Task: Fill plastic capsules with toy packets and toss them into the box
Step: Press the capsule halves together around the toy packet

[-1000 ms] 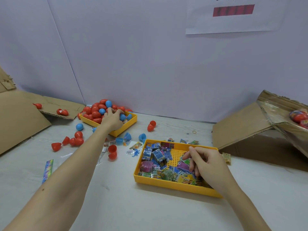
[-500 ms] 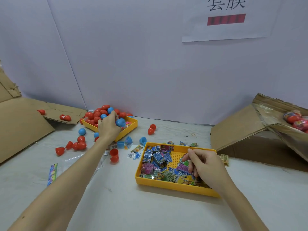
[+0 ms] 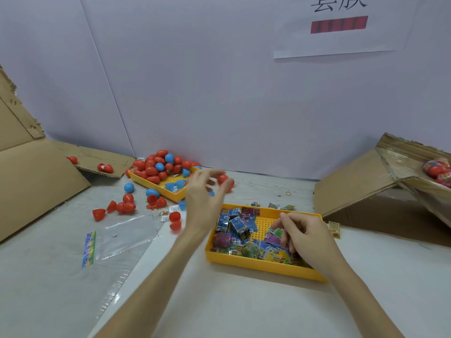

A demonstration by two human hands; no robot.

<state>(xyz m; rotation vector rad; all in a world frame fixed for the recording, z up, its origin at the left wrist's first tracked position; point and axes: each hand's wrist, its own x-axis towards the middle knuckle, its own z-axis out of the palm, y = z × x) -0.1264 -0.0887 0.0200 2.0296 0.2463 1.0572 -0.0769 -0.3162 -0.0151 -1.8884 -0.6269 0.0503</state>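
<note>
A pale lilac partition wall (image 3: 195,81) fills the upper frame, bearing a white paper sign (image 3: 341,28) at upper right, above a matte white tabletop (image 3: 244,308) that spans the lower half. Brown corrugated cardboard sheets (image 3: 36,172) lean at the left edge; at the right edge a tilted brown cardboard box (image 3: 366,186), taped and torn along its rim, shows a few filled capsules in its mouth. Below centre-right sits a shallow yellow plastic tray with a perforated floor (image 3: 263,264), holding crinkly, glossy printed toy packets (image 3: 238,225). A second yellow plastic tray (image 3: 170,195) at centre-left is heaped with smooth egg-shaped red and blue plastic capsules (image 3: 152,170), with more halves scattered on the table around it. A clear plastic bag with a rainbow strip (image 3: 117,240) lies flat at lower left. The left hand (image 3: 203,198) hangs mid-air between the trays, motion-blurred, fingers loosely curved; whether it holds a capsule I cannot tell. The right hand (image 3: 307,236) is down in the packet tray, fingers curled among the packets, apparently pinching one. The step looks like gathering one capsule and one packet; next the hands must meet, the capsule be opened, and the packet tucked inside.
</note>
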